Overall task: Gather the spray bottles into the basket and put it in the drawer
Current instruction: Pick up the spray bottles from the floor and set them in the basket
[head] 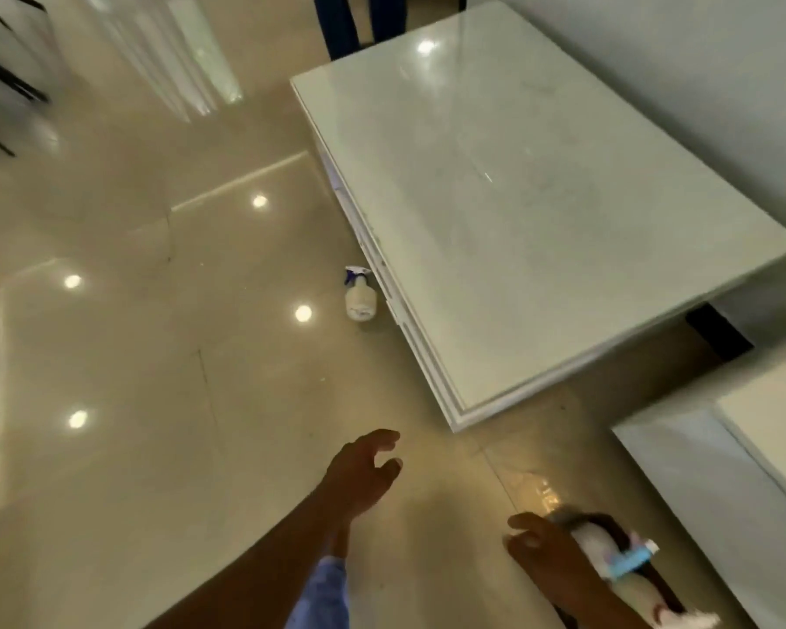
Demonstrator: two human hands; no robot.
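A white spray bottle [359,292] with a blue trigger stands on the glossy floor, right against the front of the white cabinet [518,211]. My left hand [364,469] reaches out above the floor, fingers apart and empty, well short of that bottle. At the bottom right my right hand [541,544] grips the rim of a dark basket [609,528]. Inside the basket lie white spray bottles [618,560], one with a light blue head. The cabinet's drawer fronts run along its left side and look closed.
A second white surface [722,483] sits at the far right, with a dark gap [718,333] between it and the cabinet. Dark blue chair legs [341,25] stand beyond the cabinet. Black furniture legs [1,84] are at the far left. Ceiling lights reflect off the floor.
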